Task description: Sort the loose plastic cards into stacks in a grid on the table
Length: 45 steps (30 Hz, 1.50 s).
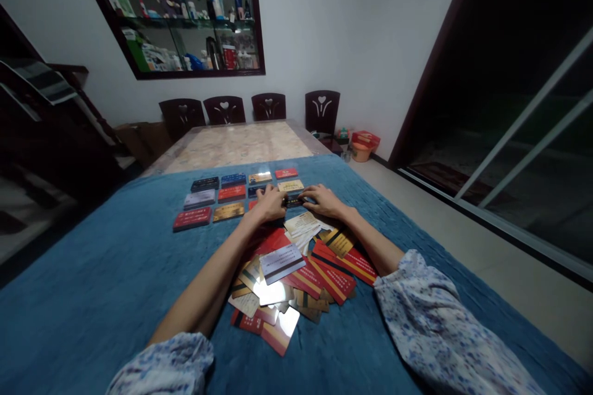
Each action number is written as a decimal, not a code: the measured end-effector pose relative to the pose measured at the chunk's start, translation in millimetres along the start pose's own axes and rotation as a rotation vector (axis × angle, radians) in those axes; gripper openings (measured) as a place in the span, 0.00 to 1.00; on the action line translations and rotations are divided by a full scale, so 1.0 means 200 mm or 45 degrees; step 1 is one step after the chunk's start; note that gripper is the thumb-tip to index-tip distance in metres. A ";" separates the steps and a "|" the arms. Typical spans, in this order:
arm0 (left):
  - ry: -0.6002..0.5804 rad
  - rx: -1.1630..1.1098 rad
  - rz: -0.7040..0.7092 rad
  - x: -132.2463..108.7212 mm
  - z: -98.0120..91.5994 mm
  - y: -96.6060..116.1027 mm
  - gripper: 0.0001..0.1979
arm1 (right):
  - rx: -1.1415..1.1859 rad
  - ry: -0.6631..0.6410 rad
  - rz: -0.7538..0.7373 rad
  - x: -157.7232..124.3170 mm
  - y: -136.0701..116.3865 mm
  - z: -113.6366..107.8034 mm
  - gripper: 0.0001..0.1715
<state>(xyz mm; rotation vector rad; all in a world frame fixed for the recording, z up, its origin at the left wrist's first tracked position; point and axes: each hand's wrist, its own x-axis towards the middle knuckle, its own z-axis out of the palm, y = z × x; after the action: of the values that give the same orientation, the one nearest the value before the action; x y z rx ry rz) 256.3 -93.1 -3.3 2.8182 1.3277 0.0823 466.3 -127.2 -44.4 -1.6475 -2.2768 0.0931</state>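
Observation:
Both my hands reach forward over a blue cloth [92, 296]. My left hand [269, 202] is curled, its fingers pressed on a dark card [295, 202] that lies between the hands. My right hand [324, 199] holds the same card's right end with bent fingers. Beyond them several cards lie in neat rows: a red one [192, 218], a gold one [228, 212], a grey one [199, 199], a cream one [291, 186]. A loose heap of cards [296, 278], red, gold and silver, lies under and between my forearms.
The cloth covers the near part of a long marble-topped table [236, 145]. Several dark chairs [225, 109] stand at its far end under a wall cabinet [185, 18]. A red container [365, 139] sits on the floor at right, near a glass sliding door [523, 136].

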 end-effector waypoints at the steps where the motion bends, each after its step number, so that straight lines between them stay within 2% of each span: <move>1: 0.008 -0.011 0.002 0.00 0.00 0.00 0.19 | 0.001 0.003 -0.004 0.00 0.00 0.00 0.20; 11: 0.051 -0.032 0.027 -0.01 0.01 -0.01 0.15 | -0.080 0.050 -0.034 0.00 -0.01 -0.01 0.20; 19: 0.082 -0.006 0.057 -0.03 -0.04 0.01 0.13 | -0.089 0.158 0.033 -0.02 -0.10 -0.12 0.12; 25: 0.156 -0.067 0.121 -0.08 -0.09 0.04 0.11 | -0.087 0.177 -0.020 -0.03 -0.19 -0.16 0.12; 33: 0.281 -0.118 0.194 -0.30 -0.10 0.03 0.12 | -0.038 0.207 -0.229 -0.15 -0.33 -0.16 0.13; 41: 0.260 -0.176 0.199 -0.56 -0.05 0.01 0.10 | 0.034 0.254 -0.342 -0.37 -0.37 -0.10 0.13; 45: 0.350 -0.221 0.286 -0.68 -0.01 0.01 0.09 | 0.110 0.264 -0.418 -0.44 -0.42 -0.10 0.15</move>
<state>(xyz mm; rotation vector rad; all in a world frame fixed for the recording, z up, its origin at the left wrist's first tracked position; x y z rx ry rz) 171.4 -199.4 -6.3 2.8668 0.9756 0.5783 420.0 -240.7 -25.6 -1.1641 -2.3104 -0.0535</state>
